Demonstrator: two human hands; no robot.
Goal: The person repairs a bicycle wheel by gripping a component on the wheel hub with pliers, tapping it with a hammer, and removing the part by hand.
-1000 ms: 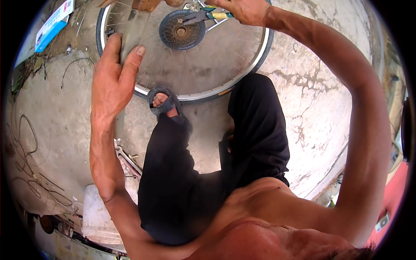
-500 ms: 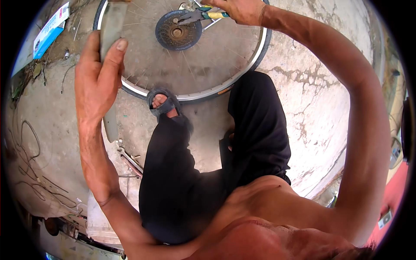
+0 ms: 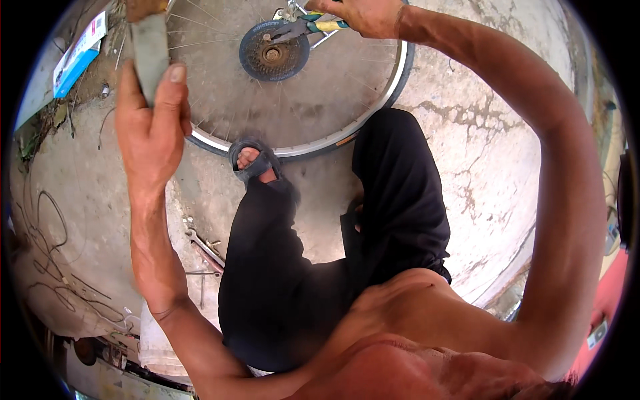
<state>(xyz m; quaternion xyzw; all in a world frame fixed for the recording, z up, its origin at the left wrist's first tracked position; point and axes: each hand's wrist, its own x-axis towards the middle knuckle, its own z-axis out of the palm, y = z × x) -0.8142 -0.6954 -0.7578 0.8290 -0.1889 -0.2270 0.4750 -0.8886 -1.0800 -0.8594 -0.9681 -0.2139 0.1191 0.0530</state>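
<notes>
A bicycle wheel lies flat at the top, with a dark rusty sprocket cluster at its hub. My right hand is closed round a pair of pliers with yellow and green handles. The pliers' jaws reach over the sprocket cluster, at a small round metal piece whose kind I cannot make out. Over the wheel's left side, my left hand grips a flat grey bar with a rusty brown end piece; the top edge cuts that end off.
My sandalled foot stands against the tyre's near edge. A wrench lies on the concrete floor beside my left leg. Loose cables spread at far left, below a blue and white box.
My left hand has tilted the grey bar up and leftward, bringing more of its rusty end into view. The lower end below my wrist no longer shows. The pliers have barely moved.
</notes>
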